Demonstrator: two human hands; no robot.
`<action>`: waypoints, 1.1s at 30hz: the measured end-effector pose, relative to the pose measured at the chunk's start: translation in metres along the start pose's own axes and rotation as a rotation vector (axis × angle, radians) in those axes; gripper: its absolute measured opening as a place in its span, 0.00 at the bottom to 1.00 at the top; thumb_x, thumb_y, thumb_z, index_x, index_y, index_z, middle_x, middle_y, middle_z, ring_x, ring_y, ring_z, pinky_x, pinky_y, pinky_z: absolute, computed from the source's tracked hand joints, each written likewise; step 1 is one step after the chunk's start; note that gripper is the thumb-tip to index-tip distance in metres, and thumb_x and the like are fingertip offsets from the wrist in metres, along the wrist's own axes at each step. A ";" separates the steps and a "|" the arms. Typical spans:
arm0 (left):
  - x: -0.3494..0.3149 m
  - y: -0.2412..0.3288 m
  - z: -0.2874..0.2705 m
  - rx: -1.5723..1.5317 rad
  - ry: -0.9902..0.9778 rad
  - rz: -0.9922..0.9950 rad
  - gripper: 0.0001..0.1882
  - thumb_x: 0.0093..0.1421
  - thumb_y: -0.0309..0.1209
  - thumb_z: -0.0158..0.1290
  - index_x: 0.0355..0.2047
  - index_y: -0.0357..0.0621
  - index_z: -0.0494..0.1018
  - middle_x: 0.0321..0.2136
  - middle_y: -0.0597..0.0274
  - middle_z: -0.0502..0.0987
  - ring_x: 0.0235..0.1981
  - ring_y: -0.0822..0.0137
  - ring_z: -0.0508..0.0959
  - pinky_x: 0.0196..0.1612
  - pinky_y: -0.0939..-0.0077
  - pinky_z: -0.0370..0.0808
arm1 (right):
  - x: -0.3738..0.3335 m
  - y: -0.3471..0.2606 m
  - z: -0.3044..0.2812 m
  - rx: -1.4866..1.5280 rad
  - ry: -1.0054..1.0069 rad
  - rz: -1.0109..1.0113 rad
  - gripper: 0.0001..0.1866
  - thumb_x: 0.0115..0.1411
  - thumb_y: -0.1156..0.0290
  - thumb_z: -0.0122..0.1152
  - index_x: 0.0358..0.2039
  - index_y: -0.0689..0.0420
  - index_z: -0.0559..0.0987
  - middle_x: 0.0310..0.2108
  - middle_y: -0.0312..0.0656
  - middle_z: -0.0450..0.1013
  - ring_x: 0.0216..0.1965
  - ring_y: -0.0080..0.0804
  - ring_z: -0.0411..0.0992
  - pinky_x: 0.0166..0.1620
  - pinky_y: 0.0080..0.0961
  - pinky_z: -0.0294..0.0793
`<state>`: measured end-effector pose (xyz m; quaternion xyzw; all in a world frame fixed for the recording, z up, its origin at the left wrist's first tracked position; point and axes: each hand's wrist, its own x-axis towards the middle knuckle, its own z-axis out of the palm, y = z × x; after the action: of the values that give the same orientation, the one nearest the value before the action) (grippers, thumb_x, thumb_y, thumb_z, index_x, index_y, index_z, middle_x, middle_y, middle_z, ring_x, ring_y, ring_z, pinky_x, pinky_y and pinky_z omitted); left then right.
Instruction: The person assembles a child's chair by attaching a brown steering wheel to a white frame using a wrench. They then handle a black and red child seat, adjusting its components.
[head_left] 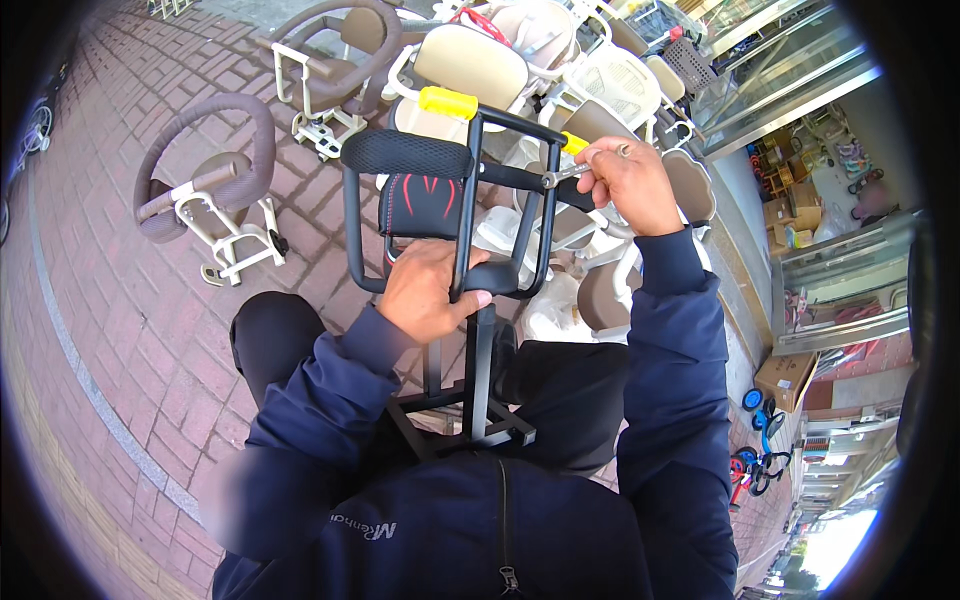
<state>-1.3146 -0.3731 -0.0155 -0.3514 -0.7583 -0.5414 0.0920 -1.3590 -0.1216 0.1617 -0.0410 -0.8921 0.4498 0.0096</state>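
In front of me stands a black metal child bike seat frame (482,370) with yellow handle grips (447,102) at its far end. Its black seat pad (425,207) has red lines, and a dark mesh pad (408,153) wraps part of the upper rail. My left hand (425,290) is closed round the frame's near side, with the thumb over an upright tube. In my right hand (637,187) is a metal wrench (566,176), gripped by the fingers. The wrench's head meets the frame's right side, near a bolt. My palm hides the rest of its handle.
Many beige and white child seats (471,65) are heaped beyond the frame and to its right. A grey padded seat (205,185) stands apart on the brick paving (110,330) at left. Glass doors (850,285), a cardboard box (785,381) and small ride-on bikes (765,425) line the right.
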 end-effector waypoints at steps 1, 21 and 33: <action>0.000 0.000 -0.001 -0.001 -0.006 -0.009 0.25 0.52 0.37 0.68 0.48 0.40 0.80 0.41 0.48 0.82 0.44 0.44 0.80 0.52 0.55 0.71 | -0.001 0.001 0.002 0.013 -0.007 0.009 0.14 0.65 0.69 0.53 0.36 0.66 0.82 0.23 0.41 0.79 0.19 0.20 0.71 0.25 0.20 0.71; -0.002 -0.001 0.000 -0.017 -0.028 -0.028 0.24 0.52 0.38 0.67 0.48 0.41 0.80 0.42 0.48 0.82 0.44 0.44 0.79 0.53 0.53 0.71 | -0.060 0.055 0.050 0.008 0.402 -0.311 0.12 0.71 0.71 0.52 0.44 0.65 0.82 0.30 0.42 0.82 0.28 0.20 0.75 0.35 0.20 0.75; -0.004 -0.001 0.003 0.024 -0.051 -0.035 0.27 0.50 0.38 0.68 0.50 0.42 0.79 0.43 0.50 0.82 0.47 0.45 0.80 0.54 0.55 0.72 | -0.013 0.015 0.015 0.022 0.143 -0.036 0.14 0.67 0.68 0.53 0.37 0.65 0.81 0.23 0.41 0.78 0.18 0.20 0.70 0.23 0.19 0.69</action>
<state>-1.3117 -0.3718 -0.0198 -0.3508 -0.7729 -0.5245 0.0673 -1.3460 -0.1259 0.1407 -0.0568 -0.8849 0.4550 0.0819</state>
